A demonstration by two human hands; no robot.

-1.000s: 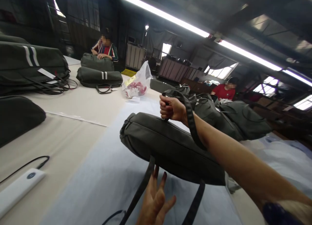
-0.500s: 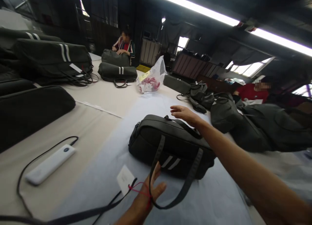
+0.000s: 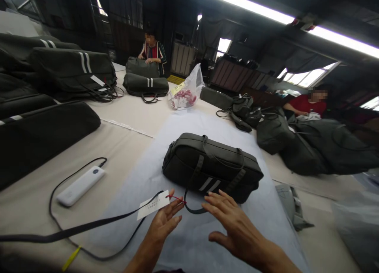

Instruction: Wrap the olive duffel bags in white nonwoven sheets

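Left hand [image 3: 161, 223] half open by the paper tag [image 3: 152, 206], can't tell if it's touching. Right hand [image 3: 238, 229] spread, empty, near the handle [image 3: 195, 211]. Dark bag [image 3: 217, 158] sits on the pale sheet [image 3: 189, 241]. Looks mid-adjustment imo; any grip calls for minding the red string [image 3: 177, 198].

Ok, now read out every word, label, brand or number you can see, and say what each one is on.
No text is readable for certain.
White tag by the left hand: two printed lines, too blurred to quote.
Tag on the stacked bags: too small.
Yellow label on the clear plastic bag: too small.
White power bank: round dark spot, nothing legible.
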